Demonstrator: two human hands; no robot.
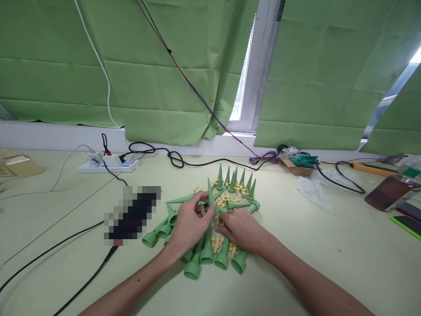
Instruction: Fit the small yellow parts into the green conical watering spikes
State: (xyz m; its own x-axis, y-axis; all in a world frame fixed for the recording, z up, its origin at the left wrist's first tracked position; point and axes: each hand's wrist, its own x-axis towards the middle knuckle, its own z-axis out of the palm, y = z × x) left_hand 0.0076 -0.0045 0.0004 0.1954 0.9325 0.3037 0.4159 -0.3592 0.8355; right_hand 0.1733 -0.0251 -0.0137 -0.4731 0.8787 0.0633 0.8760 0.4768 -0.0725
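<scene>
The left hand (194, 221) holds a slim pale-green plastic cone (210, 191) between thumb and fingers, its pointed tip upward, over the middle of the pile. The right hand (241, 226) is just beside it on the right, fingers curled in close together; they hide whatever may be pinched there, so I cannot tell whether it grips a piece.

As for progress, the cones appear to lie in two states. On the far side, a curved group of upright green plastic cones (220, 180) stands on the pale yellow-green tabletop (329, 237), tips up, with small yellow plastic pieces (245, 192) scattered among them. I would judge these as the part set in order. On the near side and to the left, many hollow green cones with ribbed collars (192, 270) lie on their sides, open ends mostly facing near, and more loose yellow pieces lie between the near cones, under and beside the hands. One green cone also lies on its side at the right of the pile, beyond the right hand. With so many cones down and yellow pieces loose, a good share of the work looks unfinished.
</scene>
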